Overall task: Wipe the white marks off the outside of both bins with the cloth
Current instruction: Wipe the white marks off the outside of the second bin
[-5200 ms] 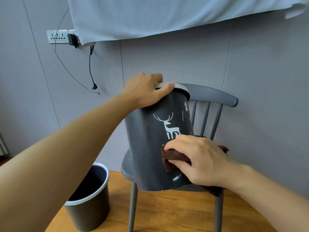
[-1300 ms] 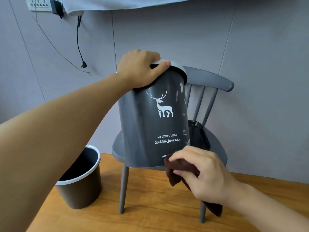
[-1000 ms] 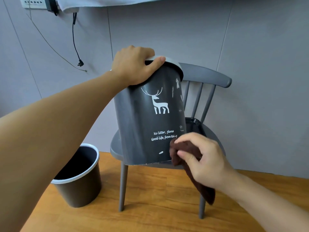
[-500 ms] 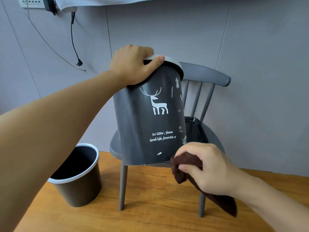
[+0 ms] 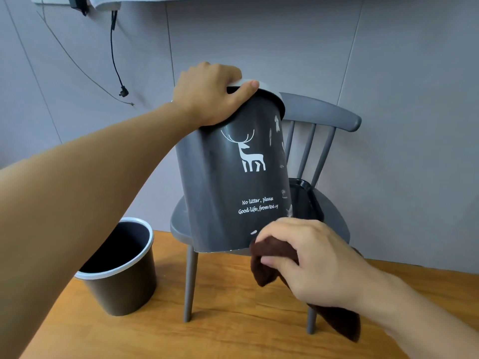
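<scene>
Nearest the viewer, the right hand [image 5: 318, 257] holds the brown cloth [image 5: 274, 257], fingers curled round a bunched wad of it with the thumb pressed against the fabric; a loose tail of cloth hangs below the wrist. The wad sits at the lower right corner of the deer bin [image 5: 233, 182], touching or just short of its bottom edge; which of the two cannot be told.

The relation that governs the next stroke: the remaining white marks [image 5: 277, 130] lie above the cloth-holding fingers, strung up the bin's right flank from near the base to just under the rim, with one small fleck [image 5: 253, 232] just left of the cloth. The right hand is much the nearer to them. A stroke would probably need to travel upward along that flank.

The deer bin is held in the air in front of the grey chair [image 5: 321, 117], tilted so that its mouth leans up and away to the right and its base points down toward the viewer. Its long axis runs steeply from base to rim, a little off vertical. The left hand [image 5: 207, 97] grips the rim, thumb lying along the pale band and fingers curled over the far edge.

Farther off, a black tray [image 5: 305, 200] rests on the chair seat. The second bin [image 5: 121, 268] stands upright on the wooden floor [image 5: 233, 332] to the left, mouth up, well apart from both hands.
</scene>
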